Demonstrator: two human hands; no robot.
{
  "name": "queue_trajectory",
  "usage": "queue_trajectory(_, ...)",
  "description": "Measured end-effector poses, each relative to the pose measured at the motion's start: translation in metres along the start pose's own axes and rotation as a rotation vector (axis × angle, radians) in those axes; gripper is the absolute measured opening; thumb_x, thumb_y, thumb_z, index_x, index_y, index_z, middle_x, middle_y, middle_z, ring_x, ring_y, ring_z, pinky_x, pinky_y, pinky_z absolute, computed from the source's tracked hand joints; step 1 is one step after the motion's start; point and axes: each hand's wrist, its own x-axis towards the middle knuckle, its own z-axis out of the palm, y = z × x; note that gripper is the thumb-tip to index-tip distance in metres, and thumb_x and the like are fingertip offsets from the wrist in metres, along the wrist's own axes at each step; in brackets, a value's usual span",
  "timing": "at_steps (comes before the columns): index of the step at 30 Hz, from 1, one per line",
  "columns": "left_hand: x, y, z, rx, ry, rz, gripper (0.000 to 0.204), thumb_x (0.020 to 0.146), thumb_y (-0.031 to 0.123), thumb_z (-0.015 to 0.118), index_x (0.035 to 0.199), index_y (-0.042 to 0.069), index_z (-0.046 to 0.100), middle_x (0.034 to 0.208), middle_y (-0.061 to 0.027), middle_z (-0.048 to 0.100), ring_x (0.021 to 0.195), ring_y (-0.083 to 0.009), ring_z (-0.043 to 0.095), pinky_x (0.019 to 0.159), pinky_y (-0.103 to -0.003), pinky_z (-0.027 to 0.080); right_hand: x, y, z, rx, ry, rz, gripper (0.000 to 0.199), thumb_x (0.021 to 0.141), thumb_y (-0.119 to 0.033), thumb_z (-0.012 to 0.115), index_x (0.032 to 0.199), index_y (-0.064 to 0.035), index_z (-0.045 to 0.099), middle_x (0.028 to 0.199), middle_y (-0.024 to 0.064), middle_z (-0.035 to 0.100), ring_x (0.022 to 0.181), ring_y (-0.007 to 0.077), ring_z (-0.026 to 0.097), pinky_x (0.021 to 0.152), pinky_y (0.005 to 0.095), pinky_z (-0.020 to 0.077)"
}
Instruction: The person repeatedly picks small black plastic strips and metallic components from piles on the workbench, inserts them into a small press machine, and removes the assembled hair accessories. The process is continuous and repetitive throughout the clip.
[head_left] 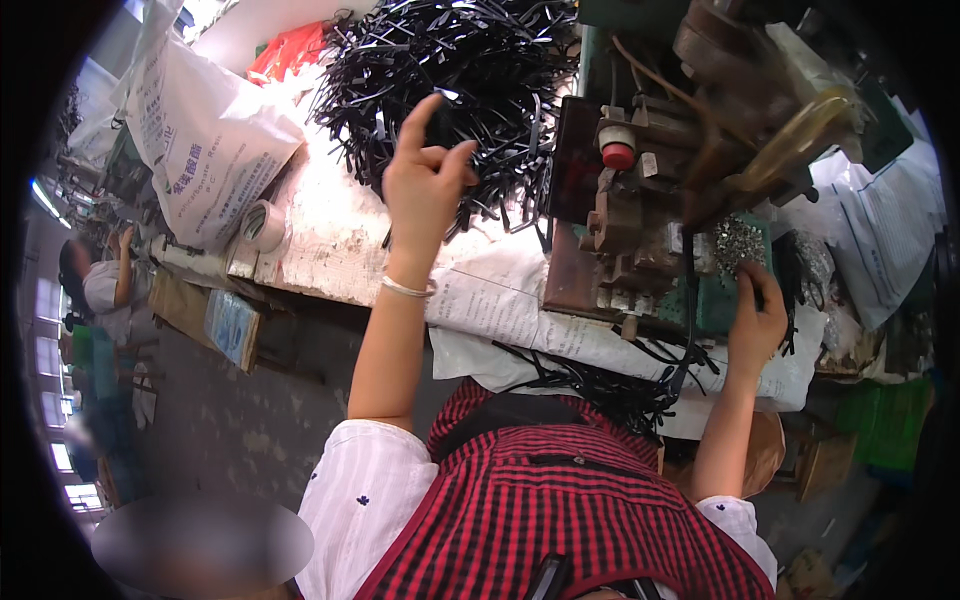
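Note:
My left hand (428,185) is raised over the near side of a large pile of black strips (450,70). Its index finger points up, the thumb stands apart, and nothing shows between them. At the near edge of a heap of small metal pieces (738,243), my right hand (757,325) has its fingertips drawn together; whatever they pinch is too small to make out. Between the hands stands a worn metal bench machine (635,230) with a red button (618,155). One black strip (689,300) hangs down in front of it toward more black strips (640,385) near my apron.
A white printed sack (205,150) and a roll of tape (263,226) stand on the table at left. Another white sack (490,300) covers the table's front edge. Clear plastic bags (870,220) lie at right. A person (105,280) sits far left.

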Motion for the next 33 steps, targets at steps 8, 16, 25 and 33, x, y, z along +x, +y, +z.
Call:
queue_trajectory(8, -0.043, -0.059, 0.025, -0.299, -0.064, -0.283, 0.021, 0.106, 0.020, 0.060, 0.105, 0.002, 0.070, 0.078, -0.0024, 0.073, 0.059, -0.0027, 0.056, 0.052, -0.018, 0.040, -0.028, 0.034, -0.018, -0.143, 0.122, -0.070, 0.016, 0.096, -0.003, 0.066, 0.110, -0.0001, 0.073, 0.104, 0.0090, 0.073, 0.096, 0.0190, 0.067, 0.092, 0.0299, 0.0492)
queue_trajectory(16, -0.032, -0.028, -0.001, -0.469, -0.254, -0.224, 0.032, 0.107, 0.011, 0.054, 0.138, 0.002, 0.057, 0.083, -0.0087, 0.073, 0.068, -0.0085, 0.065, 0.060, -0.020, 0.050, -0.004, -0.069, -0.010, 0.189, -0.079, -0.145, 0.015, 0.089, 0.002, 0.071, 0.104, 0.0015, 0.074, 0.099, 0.0097, 0.074, 0.094, 0.0206, 0.068, 0.089, 0.0314, 0.0511)
queue_trajectory(25, -0.072, -0.039, 0.026, -0.487, -0.010, -0.277, 0.015, 0.102, 0.011, 0.067, 0.098, -0.002, 0.074, 0.082, -0.0030, 0.072, 0.064, -0.0043, 0.056, 0.059, -0.019, 0.040, 0.008, -0.092, 0.043, 0.532, -0.035, 0.001, 0.038, 0.086, 0.001, 0.076, 0.122, -0.0001, 0.064, 0.102, 0.0071, 0.072, 0.094, 0.0134, 0.068, 0.088, 0.0271, 0.0513)
queue_trajectory(33, -0.042, 0.123, 0.034, -0.586, -0.056, 0.430, 0.016, 0.091, -0.009, 0.070, 0.107, -0.006, 0.065, 0.100, -0.0175, 0.073, 0.090, -0.0196, 0.070, 0.085, -0.030, 0.057, 0.004, -0.113, 0.043, 0.739, -0.112, 0.063, 0.053, 0.085, 0.001, 0.076, 0.133, 0.0018, 0.055, 0.112, 0.0097, 0.072, 0.103, 0.0140, 0.067, 0.096, 0.0271, 0.0486)
